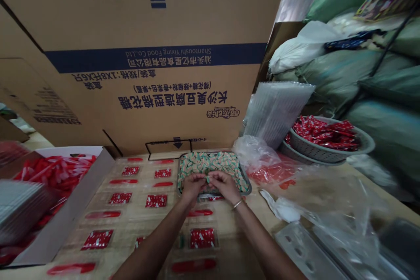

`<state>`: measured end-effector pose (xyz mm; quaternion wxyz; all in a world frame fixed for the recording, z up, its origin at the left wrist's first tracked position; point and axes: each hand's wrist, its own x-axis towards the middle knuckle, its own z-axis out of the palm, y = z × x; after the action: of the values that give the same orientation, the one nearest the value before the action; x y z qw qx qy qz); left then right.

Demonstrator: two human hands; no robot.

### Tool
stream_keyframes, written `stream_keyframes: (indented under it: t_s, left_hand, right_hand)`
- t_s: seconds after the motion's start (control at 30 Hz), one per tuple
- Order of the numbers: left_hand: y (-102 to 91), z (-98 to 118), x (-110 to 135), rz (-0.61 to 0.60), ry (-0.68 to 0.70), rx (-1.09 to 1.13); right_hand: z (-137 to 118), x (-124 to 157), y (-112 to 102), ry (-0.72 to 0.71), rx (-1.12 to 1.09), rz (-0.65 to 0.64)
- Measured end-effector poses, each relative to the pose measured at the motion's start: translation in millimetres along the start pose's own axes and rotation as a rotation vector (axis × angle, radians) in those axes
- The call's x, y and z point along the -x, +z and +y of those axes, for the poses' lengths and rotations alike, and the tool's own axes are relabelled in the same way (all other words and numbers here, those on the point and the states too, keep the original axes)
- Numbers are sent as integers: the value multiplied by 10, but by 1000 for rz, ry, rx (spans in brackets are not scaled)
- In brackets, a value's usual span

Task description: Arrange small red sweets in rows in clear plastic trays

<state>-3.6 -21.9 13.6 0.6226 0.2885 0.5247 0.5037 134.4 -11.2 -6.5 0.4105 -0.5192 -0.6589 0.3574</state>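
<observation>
We see left hand (193, 185) and right hand (225, 185) both pinching one small green-white sachet (207, 179) over the heaped rectangular metal tray (248, 188). Clear plastic cell trays (131, 216) already hold red foil packets (156, 201); green ones look mostly missing.

On my feed I see both forearms (157, 245) bare all the way down to the frame's lower edge. The right hand (225, 185) carries one thin, pale metal bangle (236, 204) around its wrist; the left hand (192, 186) and wrist are bare.
</observation>
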Motion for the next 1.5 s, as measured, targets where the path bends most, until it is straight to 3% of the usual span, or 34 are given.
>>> stream_keyframes:
  t_s: [0.13,0.3,0.53,0.7,0.87,1.13,1.5]
  left_hand:
    - [4,-8,31,-39,22,1]
    - [-72,0,57,-72,52,-18]
    - [-204,5,-41,-15,59,-21]
    - [-213,5,-60,-11,37,-26]
    - [-207,-2,-43,-4,43,-8]
    - [-144,5,5,-28,108,-15]
    - [-266,94,78,-173,40,-78]
  right_hand:
    - [45,52,191,7,-118,52]
    - [34,55,186,-4,-110,56]
    - [-60,-306,154,27,81,97]
    - [-141,-439,198,13,95,100]
    - [-90,-286,122,9,-27,112]
    - [-49,20,323,-12,-197,32]
    - [-190,46,181,-131,20,-68]
